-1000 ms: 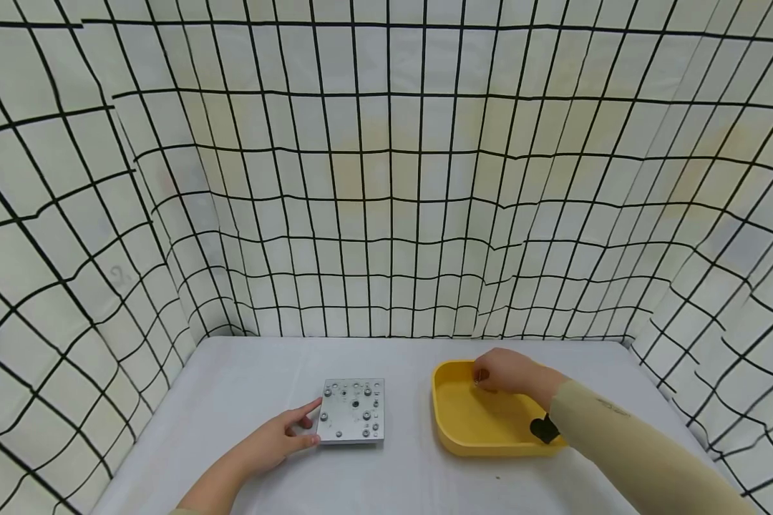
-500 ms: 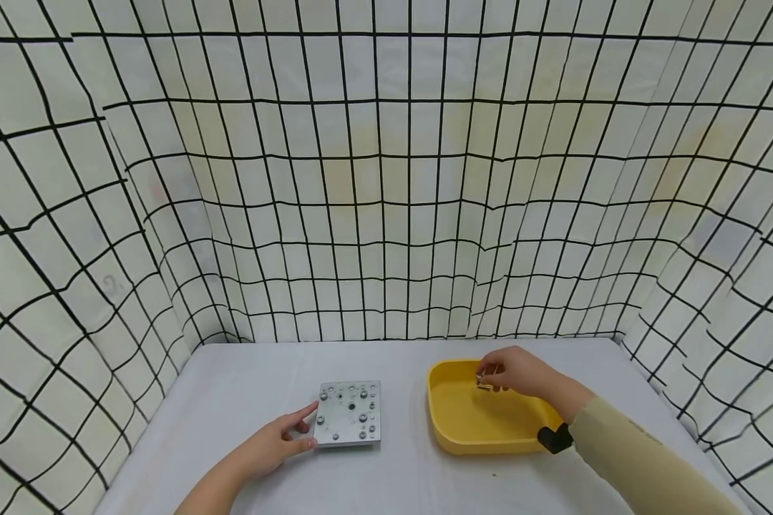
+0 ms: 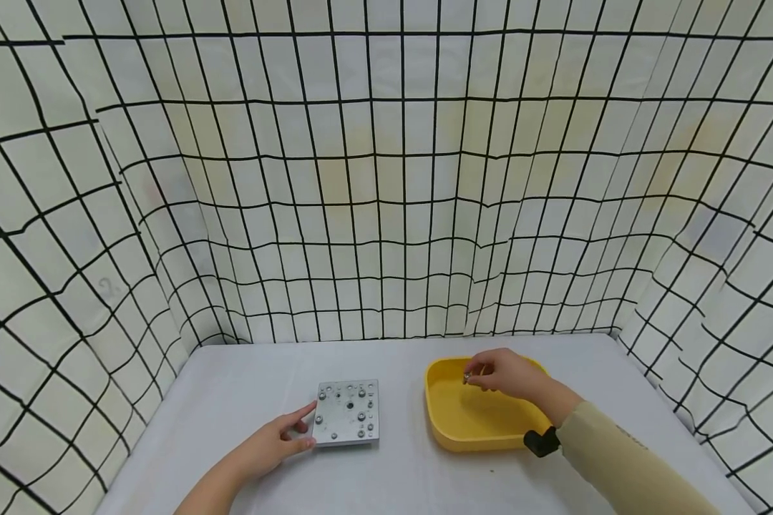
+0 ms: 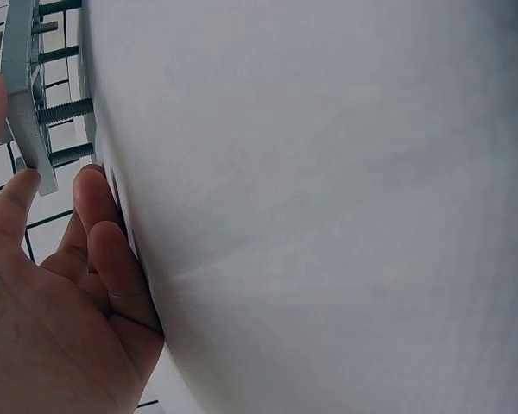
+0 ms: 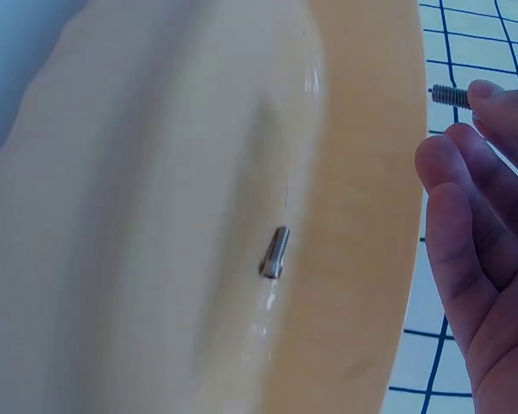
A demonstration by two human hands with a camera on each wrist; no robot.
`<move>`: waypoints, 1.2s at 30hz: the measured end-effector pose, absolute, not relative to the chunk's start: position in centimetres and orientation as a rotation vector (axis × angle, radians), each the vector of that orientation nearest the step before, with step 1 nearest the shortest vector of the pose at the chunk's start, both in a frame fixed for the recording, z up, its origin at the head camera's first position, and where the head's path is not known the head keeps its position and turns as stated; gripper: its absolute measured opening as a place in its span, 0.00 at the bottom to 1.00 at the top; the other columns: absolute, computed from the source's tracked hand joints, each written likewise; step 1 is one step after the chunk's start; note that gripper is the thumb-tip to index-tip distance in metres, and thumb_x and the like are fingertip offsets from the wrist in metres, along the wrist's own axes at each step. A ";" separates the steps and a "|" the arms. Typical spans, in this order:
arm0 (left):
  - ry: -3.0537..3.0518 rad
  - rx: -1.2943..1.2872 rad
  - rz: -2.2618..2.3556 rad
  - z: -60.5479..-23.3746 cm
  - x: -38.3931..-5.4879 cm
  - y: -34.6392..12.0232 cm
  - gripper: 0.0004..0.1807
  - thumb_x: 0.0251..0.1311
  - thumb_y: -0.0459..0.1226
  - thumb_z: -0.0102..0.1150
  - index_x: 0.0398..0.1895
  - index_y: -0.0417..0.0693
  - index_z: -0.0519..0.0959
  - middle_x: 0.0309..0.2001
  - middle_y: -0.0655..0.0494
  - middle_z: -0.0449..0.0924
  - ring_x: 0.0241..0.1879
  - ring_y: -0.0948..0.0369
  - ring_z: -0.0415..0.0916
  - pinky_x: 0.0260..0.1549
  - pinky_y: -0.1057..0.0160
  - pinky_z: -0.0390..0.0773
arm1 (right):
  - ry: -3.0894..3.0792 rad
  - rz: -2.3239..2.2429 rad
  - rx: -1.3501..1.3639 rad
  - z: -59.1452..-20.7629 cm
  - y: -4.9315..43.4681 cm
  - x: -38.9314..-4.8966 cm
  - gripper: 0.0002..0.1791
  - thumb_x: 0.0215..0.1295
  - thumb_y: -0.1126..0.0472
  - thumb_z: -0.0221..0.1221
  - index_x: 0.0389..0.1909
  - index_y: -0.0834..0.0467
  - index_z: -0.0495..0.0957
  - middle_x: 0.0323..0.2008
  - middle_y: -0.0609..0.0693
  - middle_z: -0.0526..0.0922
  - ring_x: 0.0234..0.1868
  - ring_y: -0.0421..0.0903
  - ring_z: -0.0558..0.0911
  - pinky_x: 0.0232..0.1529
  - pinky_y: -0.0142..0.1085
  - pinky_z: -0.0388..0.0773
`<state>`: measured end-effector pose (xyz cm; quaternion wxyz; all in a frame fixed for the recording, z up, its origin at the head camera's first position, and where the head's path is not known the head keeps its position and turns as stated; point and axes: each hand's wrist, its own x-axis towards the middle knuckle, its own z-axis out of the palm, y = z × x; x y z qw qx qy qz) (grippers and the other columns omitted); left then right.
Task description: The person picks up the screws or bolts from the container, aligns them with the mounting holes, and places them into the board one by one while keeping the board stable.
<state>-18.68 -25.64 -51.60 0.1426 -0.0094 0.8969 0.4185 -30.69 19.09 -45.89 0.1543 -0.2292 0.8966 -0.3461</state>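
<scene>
A square silver metal plate (image 3: 341,422) with several screw heads on its face lies left of centre on the table. My left hand (image 3: 275,447) holds it by its left side, thumb at the near corner and index finger higher up the edge. In the left wrist view, threaded shanks (image 4: 66,111) stick out from its underside, near the curled lower fingers. Over the yellow tray (image 3: 441,436), my right hand (image 3: 505,373) pinches a small metal screw (image 5: 450,96) between thumb and fingertips, its thread pointing outward. Another screw (image 5: 275,252) lies in the tray.
A white cloth (image 3: 264,372) covers the table. White walls with a black grid (image 3: 393,250) enclose the back and sides. A black wrist device (image 3: 541,442) overlaps the tray's near right corner. A tiny dark speck (image 3: 492,471) lies in front of the tray.
My right hand has risen from the tray's bottom with hardware in its fingertips, then shifted slightly left. My left hand keeps its place at the plate. The head view has shifted slightly.
</scene>
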 end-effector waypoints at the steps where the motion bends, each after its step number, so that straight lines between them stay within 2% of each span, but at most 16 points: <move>1: 2.588 -0.019 1.208 -51.6 -18.7 -25.7 0.44 0.53 0.55 0.70 0.74 0.58 0.66 0.53 0.54 0.75 0.34 0.57 0.68 0.32 0.60 0.69 | 2.563 -1.000 -0.660 -46.0 18.8 -30.7 0.06 0.65 0.53 0.66 0.41 0.48 0.83 0.33 0.49 0.82 0.32 0.46 0.79 0.36 0.39 0.79; 11: 2.585 -0.039 1.221 -51.2 -18.6 -25.6 0.44 0.52 0.55 0.71 0.74 0.60 0.66 0.52 0.54 0.75 0.34 0.57 0.67 0.32 0.60 0.69 | 2.472 -1.129 -0.727 -46.1 15.3 -31.0 0.08 0.67 0.55 0.64 0.44 0.50 0.82 0.39 0.52 0.84 0.34 0.48 0.81 0.37 0.40 0.79; 16: 2.585 -0.032 1.224 -51.3 -18.7 -25.7 0.44 0.52 0.55 0.71 0.73 0.59 0.66 0.52 0.55 0.75 0.33 0.57 0.66 0.31 0.61 0.68 | 2.413 -1.159 -0.730 -46.0 12.9 -31.0 0.07 0.66 0.55 0.65 0.43 0.49 0.82 0.37 0.48 0.85 0.33 0.46 0.82 0.37 0.39 0.79; 25: 2.584 -0.026 1.218 -51.2 -18.6 -25.7 0.44 0.52 0.54 0.71 0.74 0.58 0.66 0.52 0.55 0.75 0.34 0.57 0.67 0.33 0.59 0.69 | 2.351 -1.206 -0.752 -45.9 7.9 -30.5 0.06 0.66 0.58 0.65 0.42 0.50 0.83 0.40 0.56 0.86 0.33 0.51 0.85 0.35 0.41 0.78; 31: 2.581 -0.022 1.225 -51.4 -18.6 -25.8 0.44 0.53 0.54 0.71 0.74 0.59 0.66 0.53 0.54 0.75 0.35 0.57 0.68 0.33 0.59 0.69 | 2.352 -1.190 -0.773 -46.0 4.2 -30.0 0.05 0.66 0.58 0.66 0.41 0.50 0.83 0.39 0.53 0.87 0.31 0.48 0.85 0.34 0.42 0.79; 36: 2.581 -0.006 1.231 -51.4 -18.5 -25.7 0.44 0.53 0.53 0.71 0.74 0.59 0.66 0.52 0.54 0.76 0.33 0.57 0.67 0.32 0.60 0.69 | 2.348 -1.155 -0.801 -46.1 2.1 -29.5 0.05 0.65 0.57 0.66 0.41 0.50 0.84 0.36 0.48 0.87 0.31 0.47 0.85 0.33 0.38 0.78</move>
